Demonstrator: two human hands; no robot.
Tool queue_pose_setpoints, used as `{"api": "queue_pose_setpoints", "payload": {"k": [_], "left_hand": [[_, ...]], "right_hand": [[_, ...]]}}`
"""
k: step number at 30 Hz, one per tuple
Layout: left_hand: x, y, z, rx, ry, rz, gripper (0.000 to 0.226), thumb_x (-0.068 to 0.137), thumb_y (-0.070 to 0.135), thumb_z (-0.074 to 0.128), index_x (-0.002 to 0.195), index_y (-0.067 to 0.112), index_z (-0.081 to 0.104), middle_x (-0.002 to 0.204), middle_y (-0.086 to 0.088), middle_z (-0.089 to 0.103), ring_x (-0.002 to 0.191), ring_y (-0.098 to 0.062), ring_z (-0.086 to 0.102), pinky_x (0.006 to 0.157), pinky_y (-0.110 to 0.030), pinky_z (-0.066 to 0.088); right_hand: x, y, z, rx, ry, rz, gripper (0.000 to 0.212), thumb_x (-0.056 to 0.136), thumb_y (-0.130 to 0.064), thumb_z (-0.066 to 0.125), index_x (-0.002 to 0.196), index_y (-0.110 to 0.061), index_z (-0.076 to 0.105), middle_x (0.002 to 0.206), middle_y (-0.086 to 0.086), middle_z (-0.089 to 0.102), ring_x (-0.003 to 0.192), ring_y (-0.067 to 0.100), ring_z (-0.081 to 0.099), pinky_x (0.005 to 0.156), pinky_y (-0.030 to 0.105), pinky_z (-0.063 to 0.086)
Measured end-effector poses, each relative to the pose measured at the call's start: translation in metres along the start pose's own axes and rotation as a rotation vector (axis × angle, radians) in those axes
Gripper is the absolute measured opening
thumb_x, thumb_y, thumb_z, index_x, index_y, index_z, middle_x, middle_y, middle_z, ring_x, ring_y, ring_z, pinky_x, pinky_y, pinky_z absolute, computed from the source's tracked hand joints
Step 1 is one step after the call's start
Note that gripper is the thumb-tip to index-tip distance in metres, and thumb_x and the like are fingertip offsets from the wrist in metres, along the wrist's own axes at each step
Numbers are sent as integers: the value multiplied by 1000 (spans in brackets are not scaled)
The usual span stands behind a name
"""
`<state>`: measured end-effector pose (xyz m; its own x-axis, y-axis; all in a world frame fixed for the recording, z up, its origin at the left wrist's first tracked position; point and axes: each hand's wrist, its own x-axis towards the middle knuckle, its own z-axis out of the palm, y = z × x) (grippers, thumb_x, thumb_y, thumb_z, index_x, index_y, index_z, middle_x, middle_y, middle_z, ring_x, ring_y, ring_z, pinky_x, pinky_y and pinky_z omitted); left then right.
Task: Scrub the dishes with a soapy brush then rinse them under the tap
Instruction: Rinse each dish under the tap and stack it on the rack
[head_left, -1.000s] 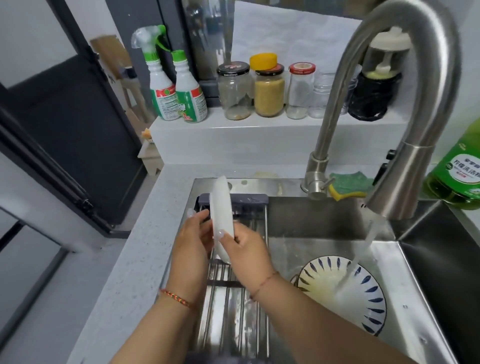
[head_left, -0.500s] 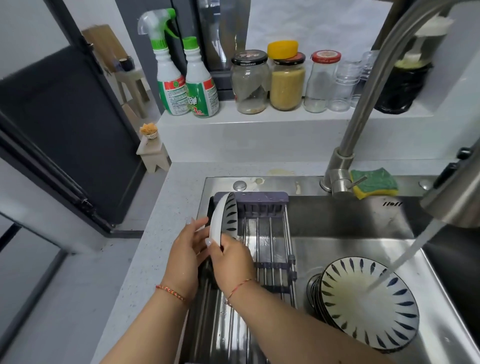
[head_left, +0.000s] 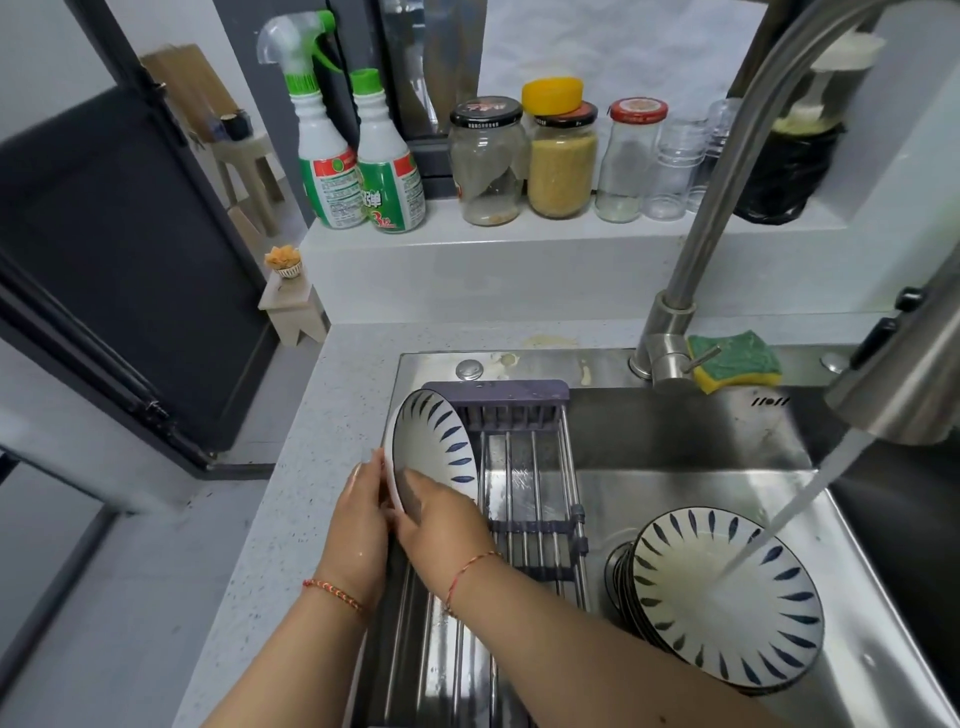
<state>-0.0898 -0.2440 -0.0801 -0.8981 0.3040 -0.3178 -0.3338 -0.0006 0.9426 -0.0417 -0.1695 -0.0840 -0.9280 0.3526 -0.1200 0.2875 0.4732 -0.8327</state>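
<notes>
We are standing a rinsed blue-and-white bowl (head_left: 434, 457) on its edge at the far left end of the drying rack (head_left: 524, 467) that spans the sink (head_left: 675, 441). Our left hand (head_left: 358, 525) cups the bowl's outer wall, fingers curled against it; our right hand (head_left: 441, 525) grips the lower rim from inside. This looks like the racking step after rinsing. To the right, a stack of matching plates (head_left: 727, 597) lies in the basin, the tap (head_left: 904, 384) running water onto the top one. Next we would likely let go and reach right for a plate. The rack's rails to the right of the bowl stand free; the counter (head_left: 322, 415) edge lies just beside the bowl on its left.
</notes>
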Motion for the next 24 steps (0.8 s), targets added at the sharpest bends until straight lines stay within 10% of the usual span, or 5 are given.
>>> {"api": "queue_pose_setpoints", "payload": {"k": [4, 10, 14, 18, 24], "left_hand": [[-1, -2, 0, 85, 24, 22, 49, 95, 53, 39, 120, 18, 62, 117, -4, 68, 112, -18, 62, 100, -41, 46], [-29, 18, 34, 193, 558, 426, 46, 75, 48, 44, 112, 22, 51, 107, 1, 52, 100, -19, 54, 93, -54, 47], [-77, 13, 92, 161, 304, 581, 20, 81, 27, 49, 97, 39, 51, 90, 0, 54, 80, -27, 56, 72, -48, 50], [-107, -23, 157, 252, -132, 224, 28, 93, 3, 49, 89, 30, 54, 61, 1, 60, 55, -21, 60, 49, -35, 50], [-89, -129, 185, 727, -332, -425, 44, 77, 22, 51, 118, 5, 48, 110, -19, 65, 102, -35, 65, 87, -48, 55]], "right_hand": [[-18, 12, -18, 48, 1, 15, 46, 91, -35, 57, 133, -20, 48, 130, 3, 55, 118, 19, 53, 101, 28, 43], [-63, 61, -87, 38, 256, -16, 26, 91, -23, 58, 116, -22, 64, 107, -7, 66, 97, 7, 61, 90, 22, 50], [-86, 104, -126, -34, 327, 85, 17, 91, -16, 56, 102, -19, 68, 95, -8, 65, 88, 6, 58, 76, 1, 38], [-102, 158, -153, -191, 244, 222, 18, 91, -16, 52, 103, -17, 66, 102, -2, 63, 98, 13, 56, 85, 9, 40], [-118, 236, -192, -463, 296, 511, 28, 83, -11, 52, 110, -11, 63, 114, 7, 57, 113, 25, 53, 96, 28, 42]]}}
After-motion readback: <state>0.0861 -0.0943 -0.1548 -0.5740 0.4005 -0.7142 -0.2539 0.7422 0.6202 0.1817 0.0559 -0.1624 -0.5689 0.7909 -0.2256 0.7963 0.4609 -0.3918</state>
